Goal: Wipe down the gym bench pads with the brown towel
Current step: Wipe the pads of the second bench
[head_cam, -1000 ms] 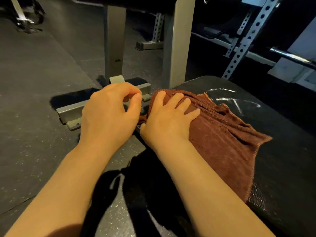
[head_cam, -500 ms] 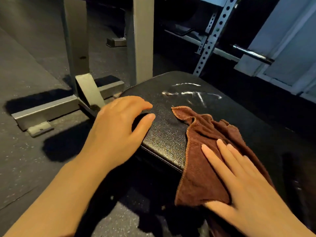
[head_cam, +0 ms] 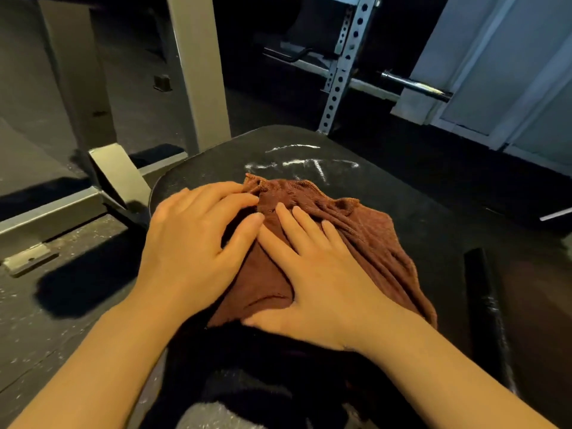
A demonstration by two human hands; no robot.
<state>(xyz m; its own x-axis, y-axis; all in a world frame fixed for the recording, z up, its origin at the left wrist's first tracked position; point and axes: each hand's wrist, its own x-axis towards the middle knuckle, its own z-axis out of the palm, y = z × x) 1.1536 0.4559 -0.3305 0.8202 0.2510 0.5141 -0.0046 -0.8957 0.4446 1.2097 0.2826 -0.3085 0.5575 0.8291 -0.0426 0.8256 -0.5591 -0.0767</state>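
Note:
The brown towel (head_cam: 368, 239) lies bunched on the black bench pad (head_cam: 433, 199), near its left edge. My right hand (head_cam: 312, 274) presses flat on the towel with straight fingers pointing up and left. My left hand (head_cam: 198, 243) rests on the towel's left side at the pad's edge, its fingertips touching the bunched far corner. White streaks (head_cam: 306, 165) mark the pad just beyond the towel. The towel's near part is hidden under both hands.
A grey steel upright (head_cam: 198, 72) and its floor base (head_cam: 46, 218) stand left of the bench. A perforated rack post (head_cam: 346, 63) and a barbell end (head_cam: 414, 85) are behind. A black bar (head_cam: 483, 305) lies at the right. Speckled rubber floor (head_cam: 62, 320) spreads to the left.
My right hand has slid the towel up and left across the pad toward the white streaks. My left hand has moved from the pad's edge onto the towel.

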